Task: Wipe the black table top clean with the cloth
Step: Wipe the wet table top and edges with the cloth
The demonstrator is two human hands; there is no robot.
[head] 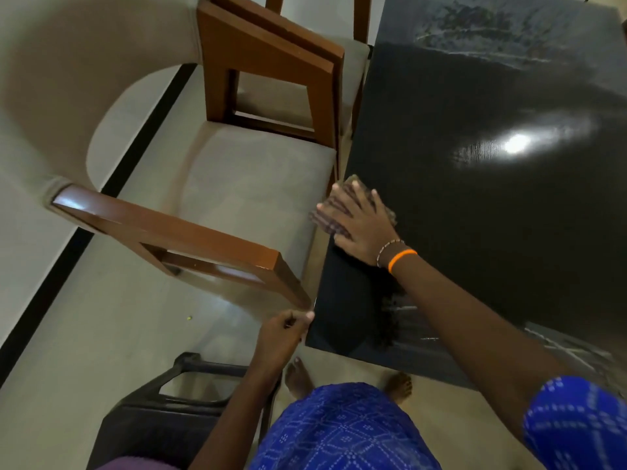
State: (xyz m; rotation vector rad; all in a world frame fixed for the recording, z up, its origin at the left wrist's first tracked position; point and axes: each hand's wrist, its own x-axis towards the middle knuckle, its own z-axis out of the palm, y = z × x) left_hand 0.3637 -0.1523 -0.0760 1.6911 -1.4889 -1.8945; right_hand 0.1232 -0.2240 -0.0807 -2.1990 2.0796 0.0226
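**Flat hand pressing a cloth at the table's edge**

Nearest to the camera, the blue patterned garment of the person is filling the bottom of the view, and two bare feet are showing just above it on the pale tiled floor.

The large black glossy table top is taking up the right side. A bright lamp reflection is shining on it, and grey smeared streaks are lying at its far end and near its closest edge.

To the left of the table, a brown wooden armchair with a beige cushioned seat is standing close beside the table's left edge. A dark plastic chair is standing at the bottom left, next to the person.

The right hand is lying flat with spread fingers on a dark checked cloth, pressing it down on the left edge of the table top. The cloth is sticking out a little past this edge and beyond the fingertips. An orange band and a thin beaded bracelet are sitting on the right wrist.

The left hand is loosely curled, and its thumb and fingertips are touching the near left corner of the table top; whether it is really gripping the corner, I cannot tell.
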